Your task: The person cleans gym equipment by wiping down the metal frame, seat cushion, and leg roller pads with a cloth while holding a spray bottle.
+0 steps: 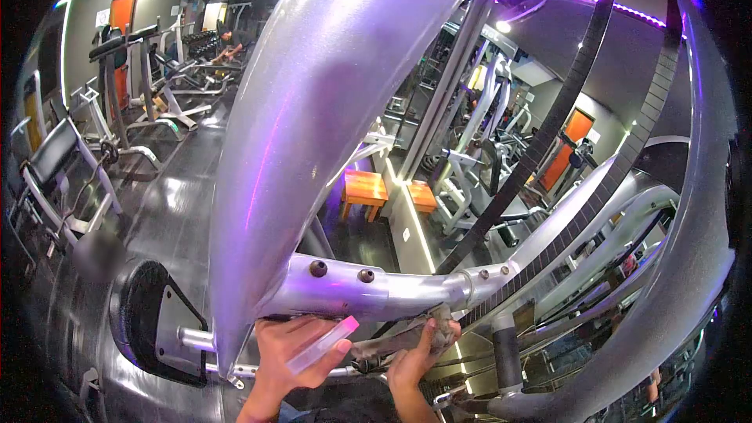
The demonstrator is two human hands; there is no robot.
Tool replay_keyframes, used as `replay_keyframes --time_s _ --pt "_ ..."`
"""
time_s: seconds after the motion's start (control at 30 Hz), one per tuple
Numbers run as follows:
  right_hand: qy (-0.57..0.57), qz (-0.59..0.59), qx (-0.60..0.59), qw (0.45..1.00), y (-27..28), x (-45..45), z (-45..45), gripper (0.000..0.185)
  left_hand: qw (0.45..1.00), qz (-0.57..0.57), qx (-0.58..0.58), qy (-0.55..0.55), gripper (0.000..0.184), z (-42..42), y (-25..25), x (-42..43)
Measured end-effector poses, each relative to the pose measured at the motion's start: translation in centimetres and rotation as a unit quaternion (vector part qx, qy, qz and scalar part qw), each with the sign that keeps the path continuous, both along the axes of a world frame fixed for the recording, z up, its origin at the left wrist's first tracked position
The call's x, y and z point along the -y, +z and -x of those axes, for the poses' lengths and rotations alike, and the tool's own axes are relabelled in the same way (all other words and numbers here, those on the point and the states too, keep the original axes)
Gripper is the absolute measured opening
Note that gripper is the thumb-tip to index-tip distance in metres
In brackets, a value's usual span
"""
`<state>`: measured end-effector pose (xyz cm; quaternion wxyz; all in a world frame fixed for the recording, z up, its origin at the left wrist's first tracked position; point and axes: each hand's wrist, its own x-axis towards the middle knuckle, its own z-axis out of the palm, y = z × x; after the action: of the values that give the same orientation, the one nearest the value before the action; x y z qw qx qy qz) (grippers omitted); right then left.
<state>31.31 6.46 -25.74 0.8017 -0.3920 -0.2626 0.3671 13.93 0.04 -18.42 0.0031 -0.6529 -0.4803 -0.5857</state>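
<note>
My left hand [287, 354] is closed around a slim, translucent container with a bright pink end [323, 344]; its exact kind is unclear. The knuckles sit just under the silver crossbar [407, 291] of a gym machine. Bunched in my right hand [413, 364] is a greyish, crumpled cloth [399, 342], with the thumb pressed on it. The cloth lies along the lower side of the crossbar, close to the black ribbed belt [548, 254]; whether it touches the metal I cannot tell.
A thick silver frame tube [305, 94] rises close in front of me. To the left are a black pad [149, 317] and a bench [55, 149]. A wooden stool [364, 188] stands by a mirrored wall. At the back, a person [227, 47] is among the machines.
</note>
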Motion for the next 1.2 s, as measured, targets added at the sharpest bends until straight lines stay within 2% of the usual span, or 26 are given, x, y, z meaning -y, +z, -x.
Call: replay_keyframes --time_s 0.07,0.13,0.17,0.23,0.27,0.33,0.43,0.47,0.5,0.57,0.63,0.7,0.77,0.83,0.9,0.97,1.0,1.07,1.1,1.17,1.2 --pt "-0.011 0.021 0.013 1.000 0.1 0.1 -0.3 0.039 1.000 0.003 -0.002 0.002 0.019 0.1 0.0 0.1" --pt "0.024 0.051 -0.097 0.994 0.7 0.4 -0.3 0.045 1.000 0.010 -0.007 0.002 0.019 0.2 0.4 0.2" --pt "0.024 0.051 -0.096 0.994 0.8 0.3 -0.4 0.045 1.000 0.018 -0.012 0.002 0.019 0.1 0.5 0.2" --pt "0.078 0.009 -0.146 0.986 0.5 0.5 -0.6 0.032 1.000 0.023 -0.007 0.003 0.019 0.1 0.2 0.1" --pt "0.078 0.011 -0.144 0.986 0.5 0.6 -1.1 0.032 1.000 0.028 -0.004 0.004 0.020 0.1 0.0 0.1" --pt "0.192 0.062 -0.181 0.962 0.3 0.9 -2.4 0.029 1.000 0.027 -0.002 0.002 0.019 0.1 0.1 0.1" --pt "0.234 0.097 -0.200 0.946 -0.7 1.5 -2.2 0.028 1.000 0.014 -0.018 0.006 0.019 0.1 0.1 -0.1" --pt "0.281 0.148 -0.260 0.912 -2.5 1.2 -2.6 0.025 0.999 0.001 -0.033 0.015 0.019 0.0 0.1 -0.1" --pt "0.281 0.149 -0.260 0.912 -2.0 1.4 -2.0 0.025 0.999 0.001 -0.033 0.016 0.019 0.0 0.1 -0.1" --pt "0.352 0.187 -0.218 0.891 -0.7 1.9 -0.5 0.027 1.000 0.006 -0.029 0.010 0.018 0.1 0.1 -0.1" --pt "0.342 0.191 -0.241 0.888 -2.4 0.0 -1.2 0.029 1.000 0.007 -0.022 0.005 0.018 0.0 0.3 -0.1" --pt "0.347 0.144 -0.266 0.888 -3.6 -1.2 -2.8 0.031 1.000 0.010 -0.016 0.000 0.018 0.1 0.3 0.0" --pt "0.322 0.159 -0.289 0.887 -3.0 -1.7 -3.8 0.035 1.000 0.007 -0.027 -0.008 0.018 0.2 0.2 0.1" --pt "0.313 0.092 -0.311 0.893 -3.0 -2.6 -4.1 0.036 0.999 0.007 -0.035 -0.014 0.018 0.4 0.4 0.2" --pt "0.317 0.078 -0.351 0.878 -3.3 -2.5 -3.4 0.038 0.999 0.009 -0.041 -0.018 0.017 0.7 0.6 0.5" --pt "0.353 0.068 -0.413 0.837 -4.0 -2.4 -2.5 0.039 0.997 0.029 -0.032 -0.067 0.017 1.3 0.7 1.0" --pt "0.357 0.071 -0.413 0.835 -3.7 -2.2 -1.8 0.039 0.997 0.002 -0.001 -0.081 0.017 1.3 0.1 0.8" --pt "0.495 0.108 -0.456 0.732 -3.3 -0.9 0.2 0.047 0.997 0.021 -0.006 -0.068 0.021 2.2 0.1 1.6" --pt "0.497 0.114 -0.458 0.728 -2.2 0.1 1.5 0.047 0.997 0.040 -0.008 -0.061 0.024 2.6 0.1 2.2" --pt "0.501 0.238 -0.189 0.810 0.4 1.6 4.7 0.058 0.998 0.038 0.021 -0.044 0.028 3.1 0.2 3.4" --pt "0.506 0.243 -0.188 0.806 0.3 1.7 6.0 0.058 0.998 0.032 0.049 -0.035 0.032 3.4 0.1 3.9"
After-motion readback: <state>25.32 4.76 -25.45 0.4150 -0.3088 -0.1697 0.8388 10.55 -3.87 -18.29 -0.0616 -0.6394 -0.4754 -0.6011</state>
